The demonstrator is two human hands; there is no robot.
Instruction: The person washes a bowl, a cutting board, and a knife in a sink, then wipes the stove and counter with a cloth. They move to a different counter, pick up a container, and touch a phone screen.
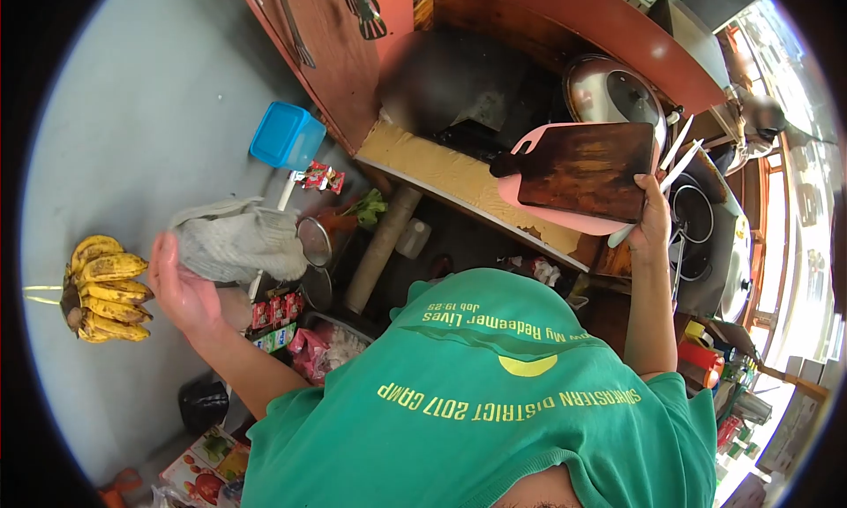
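Observation:
My left hand [185, 287] is raised at the left, close to a hanging grey cloth [236, 241]; its fingers are bent up against the cloth's left edge, and the cloth hides part of them. On the right, my right hand [651, 212] grips a dark wooden cutting board [587, 171], a pink cutting board [558, 220] behind it, and knives [681, 165] whose pale blades stick out beyond the boards' right edge. The boards are tilted above the yellowish counter edge.
Bananas [108, 292] hang on the wall at the far left. A blue-lidded container [287, 135] is on the wall side. Behind the boards stands a lidded metal pot [613, 89]. Wire racks [693, 215] are at the right. A pipe [384, 250] stands below the counter.

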